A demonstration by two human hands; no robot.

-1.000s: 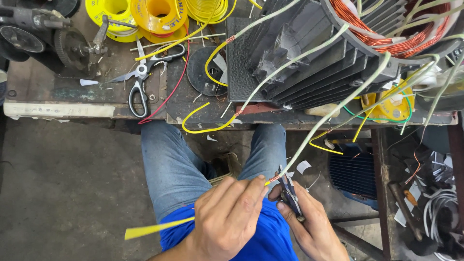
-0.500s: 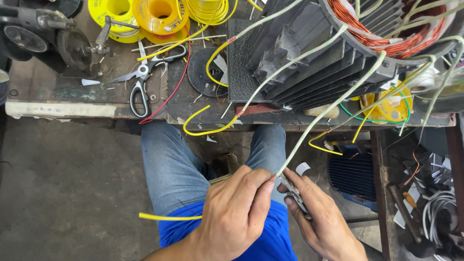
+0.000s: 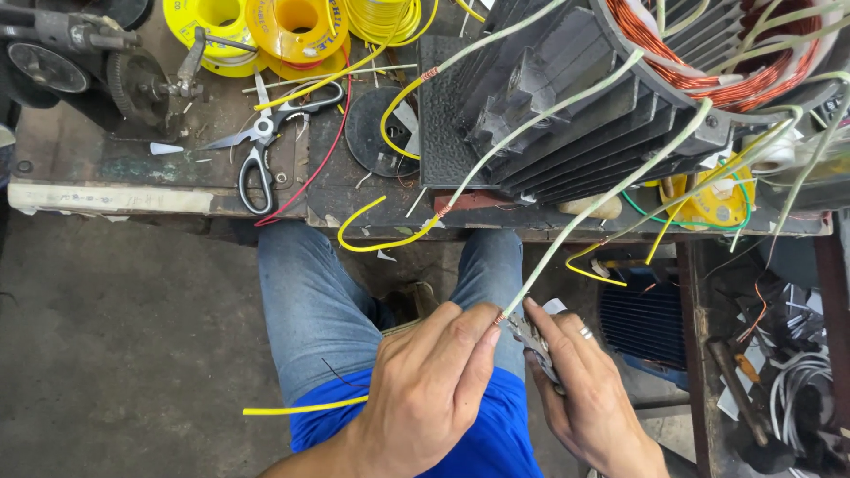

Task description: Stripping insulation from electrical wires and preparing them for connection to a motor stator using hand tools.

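The dark, worn wooden counter [image 3: 133, 173] spans the top of the view. On its right part lies the largest item, a black finned metal motor housing [image 3: 567, 115], open at the upper right, with bare copper winding coils [image 3: 708, 53] inside it. Several pale sleeved leads run out of the housing; an exact count cannot be made.

Three yellow plastic wire spools [image 3: 297, 22] stand in a row at the counter's far edge, and a fourth yellow spool [image 3: 717, 199] sits under the housing's right end. One pair of black-handled steel scissors [image 3: 257, 146] lies open on the counter, with a thin red wire [image 3: 319, 159] just beside it.

Below the counter edge, the person's legs in blue jeans [image 3: 310, 301] are seen.

One pale sleeved lead [image 3: 611, 199] descends from the housing to the hands. The left hand [image 3: 425, 389] pinches its bared copper end between thumb and forefinger, and a thin yellow insulated wire [image 3: 301, 408] extends leftward from under that hand. The right hand [image 3: 589, 398] is closed around small grey metal pliers [image 3: 536, 341], whose tip lies just beside the lead's end.
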